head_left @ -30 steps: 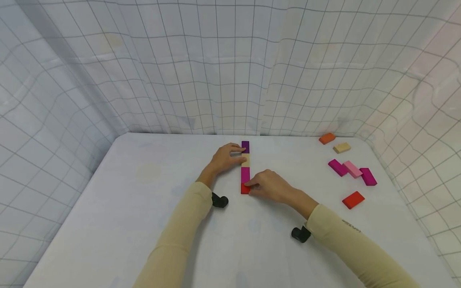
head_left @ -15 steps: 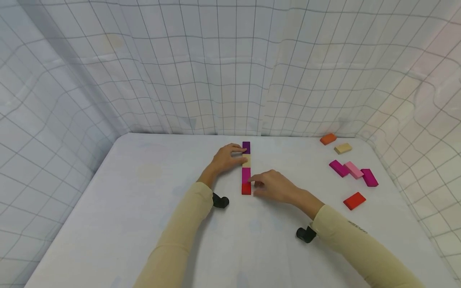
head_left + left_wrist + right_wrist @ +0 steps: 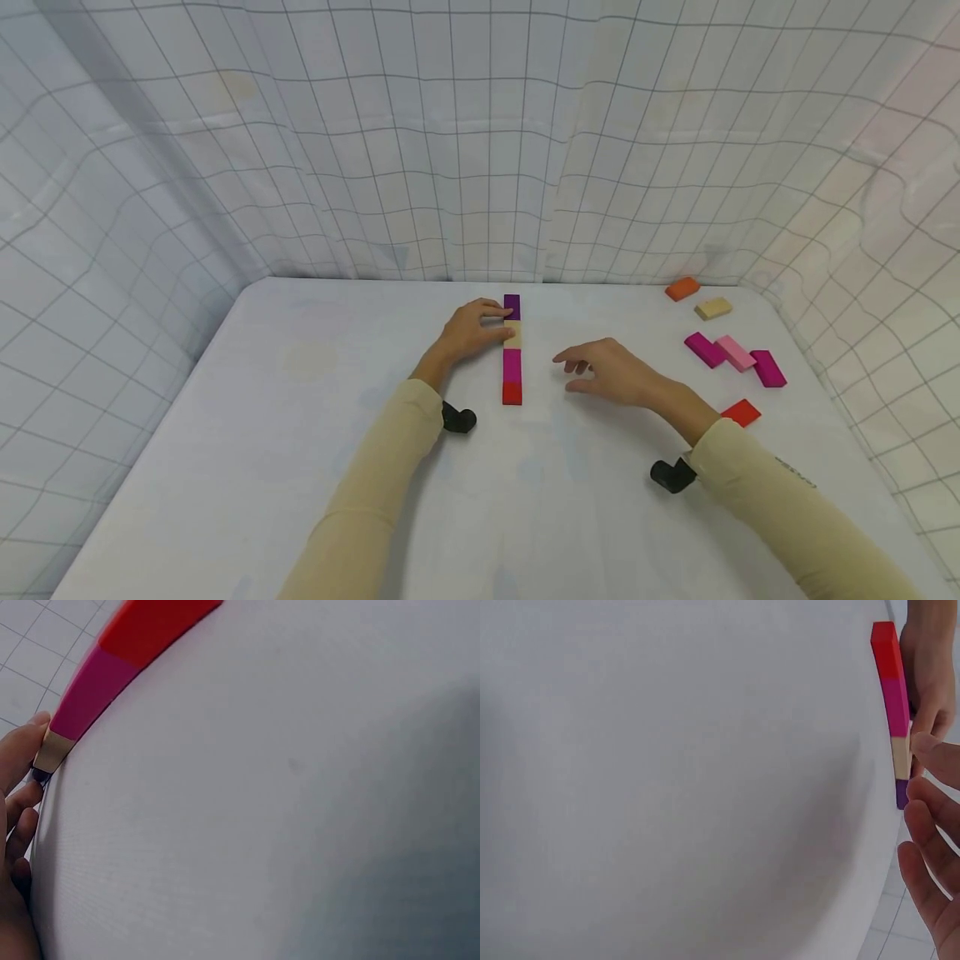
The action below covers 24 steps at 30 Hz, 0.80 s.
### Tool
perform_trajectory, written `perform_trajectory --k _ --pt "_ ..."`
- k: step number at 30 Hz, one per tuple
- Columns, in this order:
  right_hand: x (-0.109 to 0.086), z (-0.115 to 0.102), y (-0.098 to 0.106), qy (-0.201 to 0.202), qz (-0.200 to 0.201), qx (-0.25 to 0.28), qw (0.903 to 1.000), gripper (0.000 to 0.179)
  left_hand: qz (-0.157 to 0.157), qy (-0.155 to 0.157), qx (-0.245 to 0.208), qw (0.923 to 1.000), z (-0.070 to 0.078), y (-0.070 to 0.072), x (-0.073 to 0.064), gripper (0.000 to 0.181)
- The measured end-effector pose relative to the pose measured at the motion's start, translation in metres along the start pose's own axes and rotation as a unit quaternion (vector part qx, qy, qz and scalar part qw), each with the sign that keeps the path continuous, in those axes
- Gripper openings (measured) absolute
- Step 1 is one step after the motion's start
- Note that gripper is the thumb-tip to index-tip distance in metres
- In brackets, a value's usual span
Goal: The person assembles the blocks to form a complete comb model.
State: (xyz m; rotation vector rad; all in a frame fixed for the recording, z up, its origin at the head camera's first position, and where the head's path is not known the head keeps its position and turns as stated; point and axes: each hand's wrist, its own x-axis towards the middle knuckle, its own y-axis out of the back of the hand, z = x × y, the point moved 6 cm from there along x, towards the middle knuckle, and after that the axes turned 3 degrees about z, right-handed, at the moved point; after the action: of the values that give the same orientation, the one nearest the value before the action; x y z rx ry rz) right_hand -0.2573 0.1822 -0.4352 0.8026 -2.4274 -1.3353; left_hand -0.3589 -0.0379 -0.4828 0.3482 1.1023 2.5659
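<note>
A straight row of end-to-end blocks lies in the middle of the table: a purple block (image 3: 512,303) at the far end, then a beige block (image 3: 513,340), a magenta block (image 3: 512,365) and a red block (image 3: 512,393) nearest the person. From the left, my left hand (image 3: 469,329) rests at the row, its index fingertip on the purple block and its thumb on the beige one. My right hand (image 3: 611,371) is to the right of the row, apart from it, with relaxed fingers and nothing in them. In the right wrist view its fingers (image 3: 930,832) overlap the row's far end.
Loose blocks lie on the right side of the table (image 3: 337,458): an orange block (image 3: 682,288), a beige block (image 3: 712,308), two magenta ones beside a pink block (image 3: 735,353), and a red block (image 3: 742,412) partly behind the right forearm. A gridded white curtain (image 3: 487,167) surrounds the table.
My right hand has let go of the red block at the row's near end and moved away to the right. The left hand stays in place, and the row has not moved.
</note>
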Motion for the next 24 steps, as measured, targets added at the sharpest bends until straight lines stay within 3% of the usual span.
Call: perform_trajectory --k 5,16,24 --pt "-0.009 0.017 0.018 0.001 0.025 0.004 0.9997 0.041 0.002 -0.004 -0.005 1.0000 -0.001 0.002 -0.001 0.051" --pt "-0.036 0.073 0.066 -0.041 0.105 0.014 0.9936 0.042 0.007 -0.007 -0.012 0.9999 -0.003 0.003 -0.001 0.051" --pt "-0.065 0.110 0.092 -0.095 0.101 -0.005 0.9903 0.046 0.008 -0.009 -0.010 0.9999 -0.002 0.000 0.001 0.051"
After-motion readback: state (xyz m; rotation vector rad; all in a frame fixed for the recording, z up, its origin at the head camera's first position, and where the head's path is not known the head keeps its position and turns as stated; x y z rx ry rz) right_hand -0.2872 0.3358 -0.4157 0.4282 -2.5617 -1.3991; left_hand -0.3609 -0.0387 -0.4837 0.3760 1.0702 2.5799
